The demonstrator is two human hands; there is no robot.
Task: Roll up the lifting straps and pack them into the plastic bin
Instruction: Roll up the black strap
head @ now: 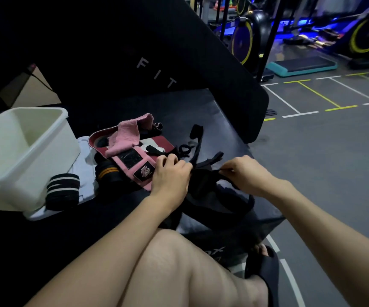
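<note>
Head view: black woven strap (203, 182) stretched limp over dark padded bench (212, 111), pinched by curled fingers of left hand (171, 173) and right hand (244, 172). Beside: pink fuzzy wrap (132, 138), striped elastic roll (63, 191). Left: white, smooth, rectangular plastic bin (13, 173).
</note>
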